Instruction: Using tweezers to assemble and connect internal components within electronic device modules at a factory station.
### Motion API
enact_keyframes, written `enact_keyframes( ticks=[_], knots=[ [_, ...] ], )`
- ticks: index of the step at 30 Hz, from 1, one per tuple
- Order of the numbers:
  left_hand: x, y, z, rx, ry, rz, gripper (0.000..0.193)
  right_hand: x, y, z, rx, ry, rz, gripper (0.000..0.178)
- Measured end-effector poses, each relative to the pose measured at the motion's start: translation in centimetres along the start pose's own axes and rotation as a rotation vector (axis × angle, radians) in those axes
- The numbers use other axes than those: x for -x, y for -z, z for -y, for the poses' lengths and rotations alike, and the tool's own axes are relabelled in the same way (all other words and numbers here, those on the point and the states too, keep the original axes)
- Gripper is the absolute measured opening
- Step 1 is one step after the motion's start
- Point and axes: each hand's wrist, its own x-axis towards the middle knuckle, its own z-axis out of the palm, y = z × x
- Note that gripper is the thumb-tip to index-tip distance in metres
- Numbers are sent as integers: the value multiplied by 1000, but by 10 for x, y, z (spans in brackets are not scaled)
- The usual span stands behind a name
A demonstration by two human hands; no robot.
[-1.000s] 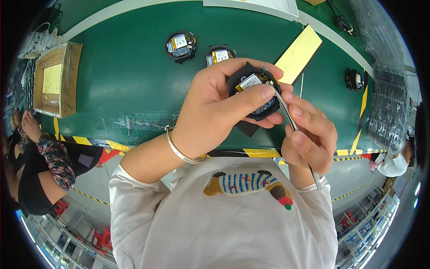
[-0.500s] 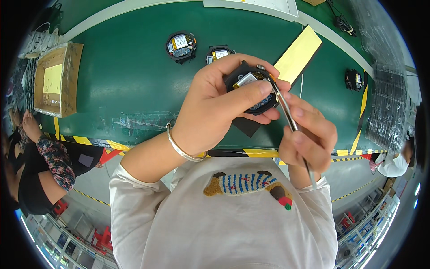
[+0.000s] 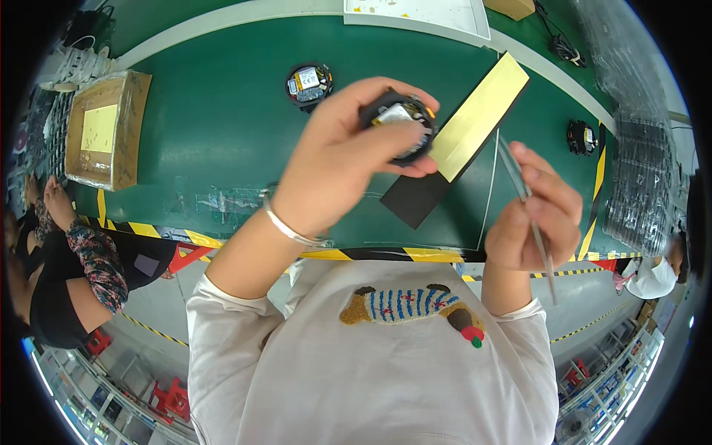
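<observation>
My left hand (image 3: 319, 167) is closed round a round black watch case (image 3: 393, 115), its inside facing up. The thumb lies over that inside, where a silvery battery and small parts show; motion blurs them. To the right, my right hand (image 3: 538, 219) grips a pair of metal tweezers (image 3: 514, 167), their tips pointing up and apart from the watch case. Beyond my left hand, a second open watch case (image 3: 308, 84) lies on the green mat. Another open watch case (image 3: 582, 138) rests near the mat's right side.
A yellow sheet (image 3: 482, 115) lies on a black strip (image 3: 417, 205) between my hands. At the left stands a cardboard box (image 3: 126, 141), at the back a white tray (image 3: 415, 28). Clear plastic trays (image 3: 641, 178) are stacked at right. A co-worker's patterned sleeve (image 3: 95, 259) shows at left.
The tweezers have come away from the watch case as my right hand moved right. My left hand has shifted slightly left and up with the case. The watch case beside it is now hidden.
</observation>
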Motion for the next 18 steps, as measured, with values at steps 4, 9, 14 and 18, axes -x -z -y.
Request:
enact_keyframes(
  ticks=[4, 9, 14, 18],
  knots=[
    [-5, 28, -34, -426, -274, -179, 23, 7, 14, -15, 25, -68, -194, 12],
    [-18, 78, -37, -896, -315, -310, 20, 31, 28, -26, -13, -258, -200, 15],
    [-27, 84, -14, -1414, -510, -456, 30, 29, 25, -18, 40, -322, -151, 12],
    [-10, 38, -21, -1472, -873, -379, 24, 35, 45, -25, 135, -236, -241, 10]
  ],
)
